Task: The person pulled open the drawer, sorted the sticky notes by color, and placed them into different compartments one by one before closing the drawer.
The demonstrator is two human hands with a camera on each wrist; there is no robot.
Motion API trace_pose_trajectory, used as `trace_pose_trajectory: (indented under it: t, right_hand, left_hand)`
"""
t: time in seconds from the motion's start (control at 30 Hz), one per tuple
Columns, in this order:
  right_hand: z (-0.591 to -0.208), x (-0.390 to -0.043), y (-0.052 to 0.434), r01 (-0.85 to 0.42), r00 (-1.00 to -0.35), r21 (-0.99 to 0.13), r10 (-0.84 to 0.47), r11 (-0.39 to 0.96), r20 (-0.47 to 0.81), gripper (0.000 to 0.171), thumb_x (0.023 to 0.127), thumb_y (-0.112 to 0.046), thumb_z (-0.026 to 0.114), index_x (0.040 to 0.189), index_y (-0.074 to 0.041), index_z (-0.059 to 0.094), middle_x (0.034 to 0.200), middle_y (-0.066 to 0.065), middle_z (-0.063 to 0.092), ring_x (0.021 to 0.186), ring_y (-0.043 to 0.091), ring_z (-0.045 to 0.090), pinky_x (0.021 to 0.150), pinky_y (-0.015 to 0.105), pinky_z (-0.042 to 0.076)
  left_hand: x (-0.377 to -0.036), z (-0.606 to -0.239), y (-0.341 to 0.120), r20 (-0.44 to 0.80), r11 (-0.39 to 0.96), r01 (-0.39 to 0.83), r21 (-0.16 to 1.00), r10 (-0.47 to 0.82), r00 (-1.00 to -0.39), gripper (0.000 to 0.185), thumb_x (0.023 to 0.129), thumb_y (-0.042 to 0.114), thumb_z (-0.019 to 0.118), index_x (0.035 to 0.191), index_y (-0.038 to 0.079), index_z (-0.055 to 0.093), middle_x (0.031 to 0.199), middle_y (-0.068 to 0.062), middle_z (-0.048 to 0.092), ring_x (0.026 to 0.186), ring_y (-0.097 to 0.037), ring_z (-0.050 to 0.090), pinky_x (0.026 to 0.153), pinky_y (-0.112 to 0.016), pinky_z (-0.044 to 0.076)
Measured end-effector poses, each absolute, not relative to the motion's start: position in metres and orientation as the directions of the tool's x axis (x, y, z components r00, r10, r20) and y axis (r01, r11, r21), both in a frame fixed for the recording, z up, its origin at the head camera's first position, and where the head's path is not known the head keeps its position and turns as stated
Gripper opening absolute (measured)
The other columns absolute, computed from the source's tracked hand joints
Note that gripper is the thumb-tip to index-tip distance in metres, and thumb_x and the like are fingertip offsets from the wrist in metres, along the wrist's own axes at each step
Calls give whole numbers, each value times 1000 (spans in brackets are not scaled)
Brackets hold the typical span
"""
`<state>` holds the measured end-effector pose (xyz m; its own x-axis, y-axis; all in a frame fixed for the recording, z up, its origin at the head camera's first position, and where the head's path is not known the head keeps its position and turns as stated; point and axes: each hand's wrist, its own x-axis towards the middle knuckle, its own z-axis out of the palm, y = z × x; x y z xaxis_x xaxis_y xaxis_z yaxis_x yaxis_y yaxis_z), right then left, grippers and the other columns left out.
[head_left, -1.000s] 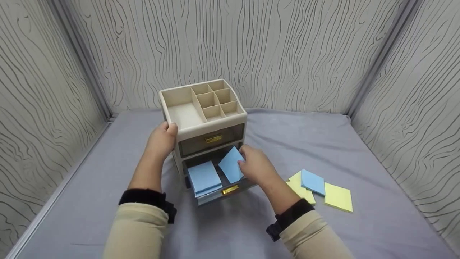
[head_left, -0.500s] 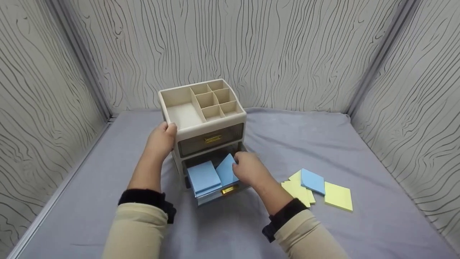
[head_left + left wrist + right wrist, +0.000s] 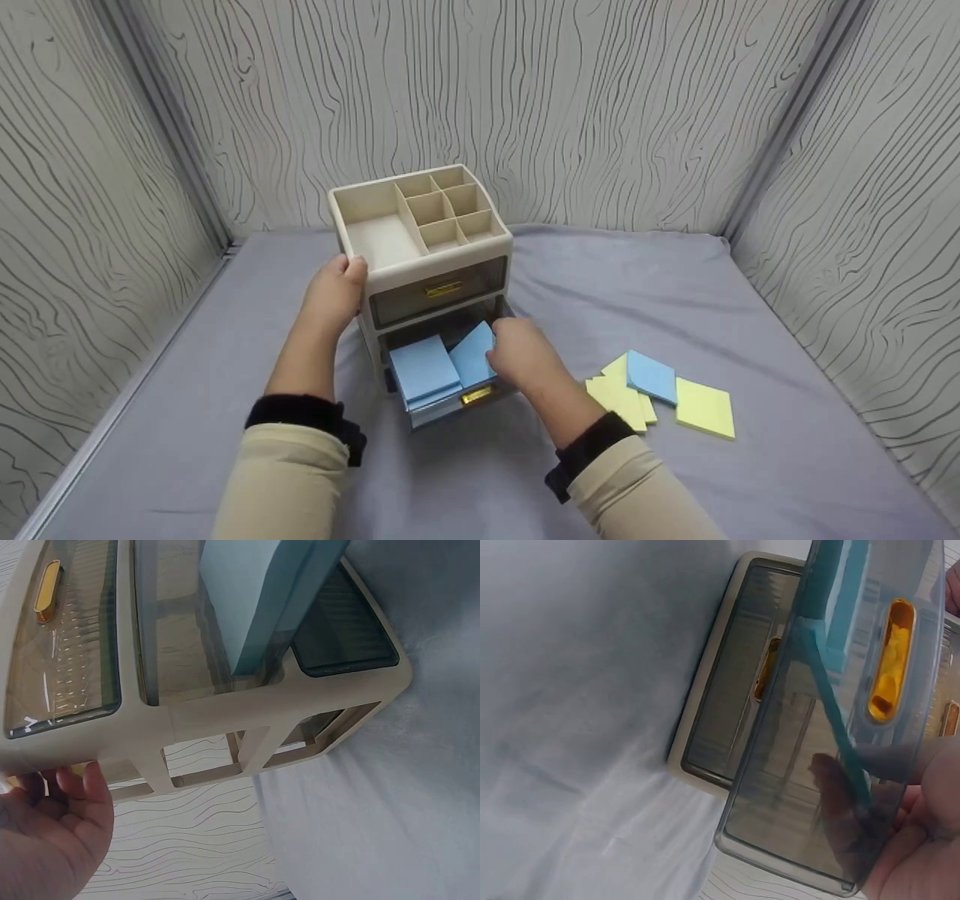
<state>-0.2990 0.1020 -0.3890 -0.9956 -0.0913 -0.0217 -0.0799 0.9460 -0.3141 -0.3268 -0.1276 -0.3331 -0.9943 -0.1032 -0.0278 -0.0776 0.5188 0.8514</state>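
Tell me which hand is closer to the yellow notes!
Right. The right hand, at the drawer, is left of the yellow notes; the left hand is farther left, gripping the box.

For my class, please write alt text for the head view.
A right hand holds a tilted blue pad in an open drawer beside stacked blue pads; left hand grips the organizer. Yellow pads and another blue one lie at right.
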Motion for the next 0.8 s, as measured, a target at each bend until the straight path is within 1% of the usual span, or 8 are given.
trace_pose_trajectory:
  t: [0.1,0.17,0.33,0.4,0.47,0.57,0.67,0.8]
  right_hand:
    - [-391,-298,100,-64,-996,-315,-80,947,-37,44,80,-14,67,119,0,53,111,15,60,101,24,58,85,38,47]
    - [-392,-298,99,-53,-997,-313,-70,948,-43,46,80,-16,67,120,-1,52,111,14,60,100,23,58,84,38,47]
    - [-394,-298,98,-31,-997,-276,-48,961,-54,30,82,-21,65,104,-1,61,98,11,63,83,19,58,76,36,49]
    - [-393,-298,98,-43,-996,-244,-60,969,-61,23,84,-20,63,95,0,64,89,10,63,74,18,56,70,34,48]
    - [-393,-298,97,-51,-994,-215,-70,975,-81,19,85,-19,60,88,0,64,81,8,61,68,17,53,64,32,47]
    - [-393,-298,95,-45,-990,-207,-71,977,-120,17,86,-18,58,82,-2,64,73,5,57,64,17,51,57,30,44]
    - [-393,-298,94,-6,-986,-234,-45,972,-163,15,86,-15,56,80,-3,64,69,4,55,63,17,51,52,28,42]
    - [-392,-297,93,7,-983,-250,-40,968,-181,18,87,-15,55,76,-5,64,66,3,54,61,17,50,50,28,40]
  left_hand:
    - [-327,-333,-128,-30,517,-83,852,-110,-994,38,96,31,26,109,4,48,94,-13,49,81,-23,46,72,-32,44]
    - [-326,-333,-127,-28,517,-82,852,-112,-993,37,96,31,26,109,4,47,94,-13,49,81,-23,46,72,-32,44]
    - [-327,-334,-126,-26,509,-82,857,-115,-993,36,95,31,27,108,4,47,96,-13,48,84,-24,46,74,-34,44]
    - [-327,-335,-126,-24,508,-81,858,-118,-993,34,95,31,27,105,4,46,96,-13,48,84,-25,46,75,-34,44]
    - [-327,-335,-126,-22,508,-81,858,-121,-992,32,95,30,27,102,5,46,96,-14,47,85,-25,46,75,-35,44]
    - [-327,-336,-126,-18,505,-78,860,-123,-992,31,95,31,27,99,5,45,99,-15,47,87,-26,46,77,-37,45]
    - [-327,-336,-126,-9,505,-68,861,-119,-993,30,95,30,28,97,6,45,101,-15,47,88,-27,47,78,-37,45]
    - [-326,-335,-127,-2,509,-58,859,-111,-994,28,94,30,28,92,7,43,91,-13,46,80,-24,45,71,-33,43]
